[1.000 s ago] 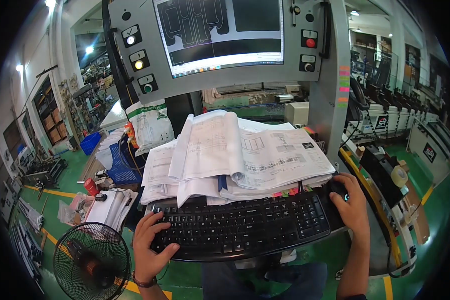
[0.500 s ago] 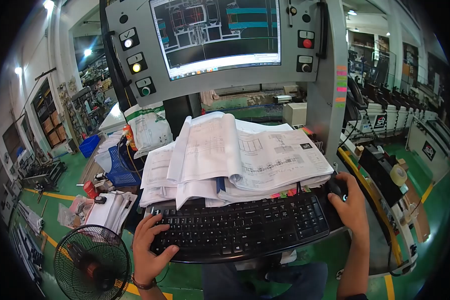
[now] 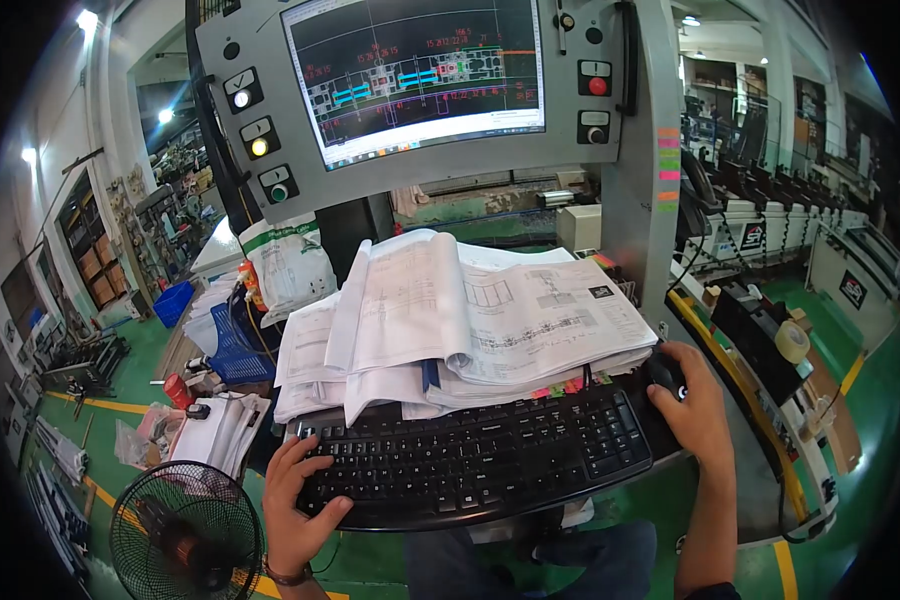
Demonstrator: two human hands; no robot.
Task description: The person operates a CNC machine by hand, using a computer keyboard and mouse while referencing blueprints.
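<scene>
My left hand [image 3: 298, 500] rests at the left end of a black keyboard [image 3: 485, 462], fingers spread over the keys and thumb out along the front edge. Under my right hand [image 3: 698, 410] is a black computer mouse [image 3: 666, 373], the fingers curled around it, just right of the keyboard. A thick stack of printed drawings [image 3: 550, 325] lies open behind the keyboard and overlaps its back edge. Above it, a screen [image 3: 420, 85] in a grey control panel shows a coloured technical drawing on black.
A black fan [image 3: 185, 530] stands at lower left. Beside the papers are a white-and-green bag [image 3: 290, 265], a blue basket [image 3: 238, 345] and a red can [image 3: 178, 390]. Tape [image 3: 792, 342] sits on a rack at right. Push buttons [image 3: 260, 146] flank the screen.
The drawing on the screen has changed from a close-up section to a wider view with red labels. The view has shifted slightly; both hands stay where they were on keyboard and mouse.
</scene>
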